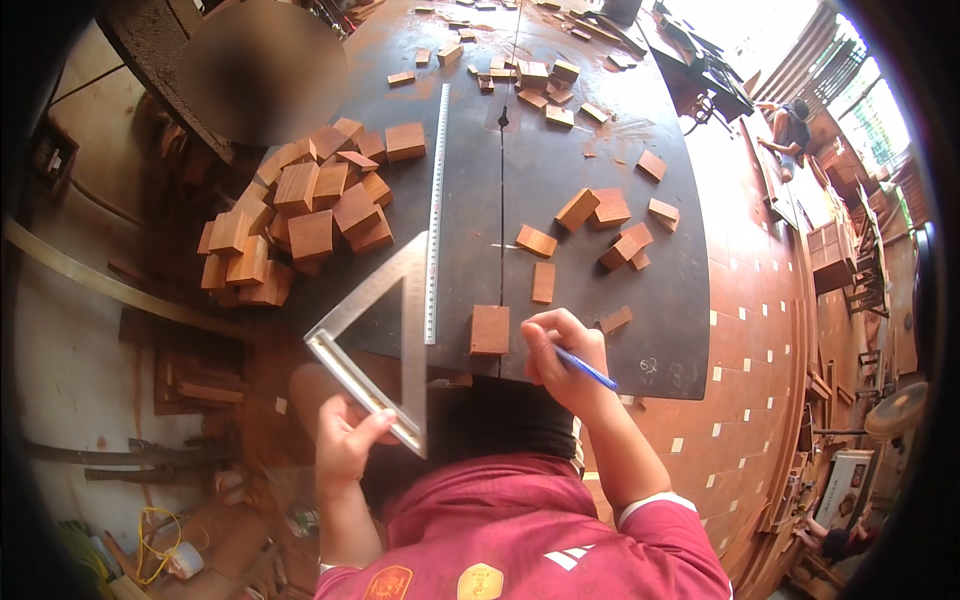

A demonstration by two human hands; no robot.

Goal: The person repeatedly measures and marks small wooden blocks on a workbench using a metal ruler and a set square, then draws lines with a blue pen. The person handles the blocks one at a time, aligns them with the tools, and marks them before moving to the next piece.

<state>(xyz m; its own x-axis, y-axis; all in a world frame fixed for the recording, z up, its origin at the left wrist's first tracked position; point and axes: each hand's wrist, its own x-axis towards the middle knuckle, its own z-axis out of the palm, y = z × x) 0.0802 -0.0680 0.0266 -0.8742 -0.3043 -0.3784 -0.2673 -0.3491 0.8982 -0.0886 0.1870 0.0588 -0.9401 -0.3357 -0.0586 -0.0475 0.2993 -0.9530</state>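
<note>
My left hand [350, 440] grips a metal triangle square [414, 330] by its thick edge, thumb on top, and holds it at the table's near edge. Between the fingers of my right hand [566, 358] is a blue pen [588, 369]. Just left of that hand, a reddish wooden block [489, 330] rests at the near edge by the dark seam in the tabletop. A white ruler strip [437, 215] runs lengthwise along the table, its near end beside the square.
The dark worktable [470, 240] carries a heap of wooden blocks [330, 195] at left. Several loose blocks [610, 208] lie at right, and small offcuts [530, 75] are scattered farther back. Another person [788, 138] is at the far right, beyond the tiled floor [740, 340]. A fan [895, 410] stands at right.
</note>
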